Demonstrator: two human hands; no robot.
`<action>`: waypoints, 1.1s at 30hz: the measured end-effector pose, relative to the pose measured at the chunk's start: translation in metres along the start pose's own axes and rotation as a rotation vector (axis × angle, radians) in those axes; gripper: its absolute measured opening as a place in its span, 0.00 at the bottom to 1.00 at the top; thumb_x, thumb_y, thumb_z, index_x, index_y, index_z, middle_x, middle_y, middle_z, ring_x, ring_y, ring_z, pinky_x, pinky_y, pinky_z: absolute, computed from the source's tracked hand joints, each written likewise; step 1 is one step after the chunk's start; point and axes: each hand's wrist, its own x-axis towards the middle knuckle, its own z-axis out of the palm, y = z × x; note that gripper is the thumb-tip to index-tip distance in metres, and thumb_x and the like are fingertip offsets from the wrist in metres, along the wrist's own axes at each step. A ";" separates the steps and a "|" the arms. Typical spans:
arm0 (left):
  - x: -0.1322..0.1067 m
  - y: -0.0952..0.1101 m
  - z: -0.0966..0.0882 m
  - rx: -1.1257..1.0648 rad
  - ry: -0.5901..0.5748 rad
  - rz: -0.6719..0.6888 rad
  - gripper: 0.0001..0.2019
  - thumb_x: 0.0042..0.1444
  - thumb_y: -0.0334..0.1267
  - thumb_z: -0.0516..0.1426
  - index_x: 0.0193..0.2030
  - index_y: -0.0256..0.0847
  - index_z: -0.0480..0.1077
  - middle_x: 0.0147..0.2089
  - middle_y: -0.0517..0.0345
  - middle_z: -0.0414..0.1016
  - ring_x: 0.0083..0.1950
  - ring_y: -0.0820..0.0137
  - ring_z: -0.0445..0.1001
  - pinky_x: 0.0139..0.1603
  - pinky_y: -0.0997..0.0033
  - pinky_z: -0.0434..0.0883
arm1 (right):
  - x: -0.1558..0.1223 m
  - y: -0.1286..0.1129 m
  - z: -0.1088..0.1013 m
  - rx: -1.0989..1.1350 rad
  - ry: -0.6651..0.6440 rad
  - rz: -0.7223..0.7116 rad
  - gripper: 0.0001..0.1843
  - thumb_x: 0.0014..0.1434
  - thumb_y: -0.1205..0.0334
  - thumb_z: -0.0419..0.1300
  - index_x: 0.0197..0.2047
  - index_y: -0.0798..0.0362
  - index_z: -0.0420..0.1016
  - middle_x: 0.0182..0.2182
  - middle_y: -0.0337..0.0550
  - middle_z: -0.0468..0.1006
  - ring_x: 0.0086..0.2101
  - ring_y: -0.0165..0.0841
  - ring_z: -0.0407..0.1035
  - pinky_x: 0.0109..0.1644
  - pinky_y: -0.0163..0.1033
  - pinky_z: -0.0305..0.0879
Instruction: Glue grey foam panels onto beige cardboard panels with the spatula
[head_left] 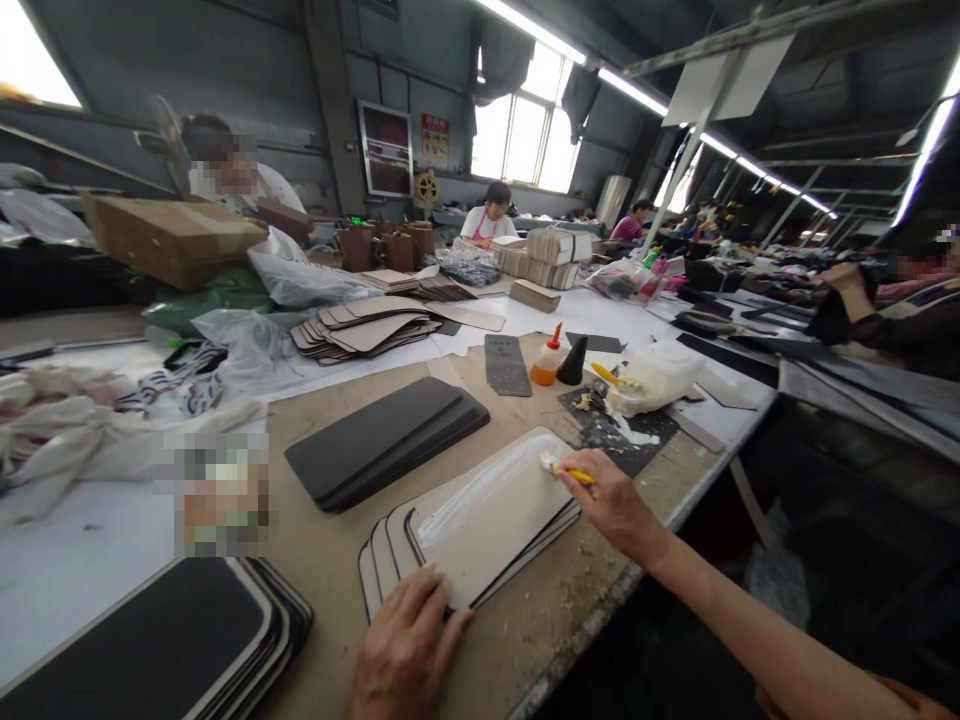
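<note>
A fanned stack of beige panels (491,520) with dark edges lies in front of me on brown board. White glue streaks cover part of the top panel. My right hand (611,500) is closed around a yellow-handled brush (579,476), its whitened bristles touching the top panel near its far right corner. At the near left end, my left hand (409,640) rests with its fingers laid on the panel edge and the thumb apart. Just beyond the stack lie dark panels (386,440). Another stack of black panels (150,650) is at the lower left.
A glue-smeared dark board (637,455) carries a whitish container (660,375) with a second yellow handle (604,373). Nearby stand a red-tipped bottle (545,362) and a black cone (574,362). Beige pieces (367,330) pile farther back. Co-workers sit beyond. The table edge runs along my right.
</note>
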 end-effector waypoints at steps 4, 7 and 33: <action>0.002 0.005 -0.003 -0.017 -0.001 -0.033 0.09 0.59 0.40 0.51 0.38 0.39 0.70 0.37 0.53 0.76 0.42 0.65 0.75 0.43 0.65 0.75 | -0.012 -0.058 0.013 0.063 -0.100 -0.158 0.06 0.62 0.68 0.51 0.37 0.53 0.68 0.32 0.45 0.73 0.35 0.36 0.65 0.41 0.43 0.65; 0.004 0.007 -0.005 -0.045 -0.003 -0.058 0.09 0.59 0.39 0.50 0.38 0.39 0.70 0.36 0.53 0.75 0.41 0.67 0.75 0.42 0.67 0.76 | -0.020 -0.095 0.019 0.156 -0.152 -0.209 0.06 0.61 0.70 0.51 0.38 0.54 0.68 0.33 0.46 0.73 0.36 0.37 0.64 0.41 0.42 0.66; -0.001 0.009 -0.009 -0.065 -0.027 -0.092 0.09 0.59 0.38 0.52 0.40 0.38 0.70 0.40 0.51 0.76 0.44 0.65 0.76 0.47 0.64 0.75 | -0.020 0.047 -0.029 -0.093 0.187 0.255 0.19 0.60 0.47 0.48 0.30 0.51 0.70 0.30 0.48 0.76 0.34 0.39 0.71 0.41 0.45 0.68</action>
